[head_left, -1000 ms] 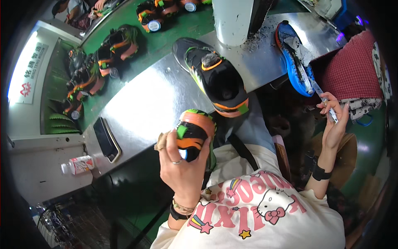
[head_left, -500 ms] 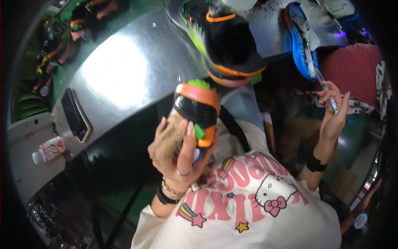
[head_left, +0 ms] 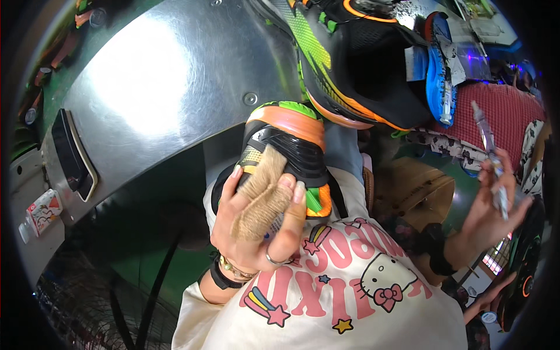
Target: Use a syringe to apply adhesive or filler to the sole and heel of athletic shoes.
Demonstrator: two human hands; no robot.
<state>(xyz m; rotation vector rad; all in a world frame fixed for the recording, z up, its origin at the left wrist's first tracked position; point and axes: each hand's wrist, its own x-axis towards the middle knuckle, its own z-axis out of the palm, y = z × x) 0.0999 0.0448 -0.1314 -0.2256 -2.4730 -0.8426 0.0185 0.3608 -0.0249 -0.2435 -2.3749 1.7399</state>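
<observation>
"What could slip?"
"The shoe (head_left: 286,137) over the lap (head_left: 343,146): left hand (head_left: 248,248) clamps it alongside tan cloth (head_left: 262,192), which might slide."
"Right hand (head_left: 484,201)?"
"Gripping a slim tool (head_left: 486,135); a swing might scratch."

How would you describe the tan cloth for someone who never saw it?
By the near edge of the shiny metal table, the left hand holds a sneaker. The same hand grips the tan cloth in front of the sneaker's side. It looks fuzzy and plain, unlike the sneaker's glossy black surface.
</observation>
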